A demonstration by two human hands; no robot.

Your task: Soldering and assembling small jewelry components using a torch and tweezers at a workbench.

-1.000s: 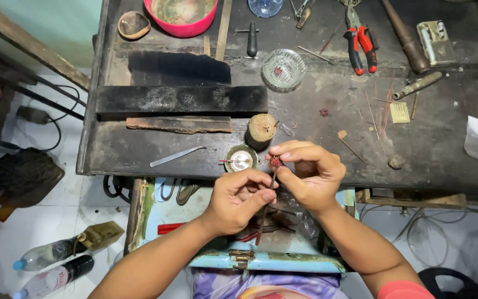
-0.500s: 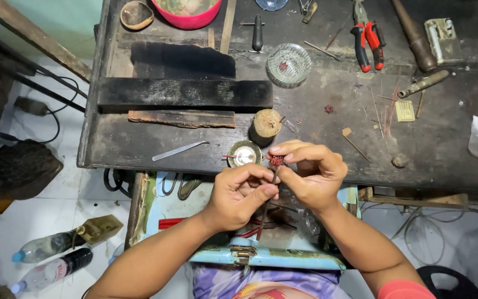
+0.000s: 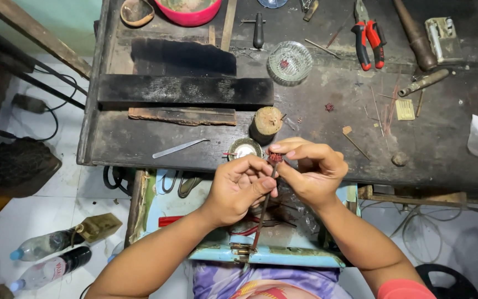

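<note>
My left hand [image 3: 239, 187] and my right hand [image 3: 308, 169] meet at the front edge of a dark, scorched workbench [image 3: 139, 147]. Between the fingertips of both sits a tiny red spiky piece [image 3: 275, 158]. A thin dark rod [image 3: 261, 213] runs from it down past my left thumb toward my lap; my left fingers pinch its upper end. Just behind my hands stand a small round metal tin [image 3: 243, 148] and a short wooden cylinder [image 3: 265, 123].
On the bench lie a charred black block [image 3: 183, 89], a flat metal strip [image 3: 177, 148], a glass dish [image 3: 290, 62], red-handled pliers [image 3: 367, 37], a pink bowl [image 3: 190, 10] and thin wire pieces. Plastic bottles [image 3: 45, 245] lie on the tiled floor at left.
Both hands stay together on the small red piece with only slight finger shifts. The view has shifted slightly, so the bench appears a little lower in frame.
</note>
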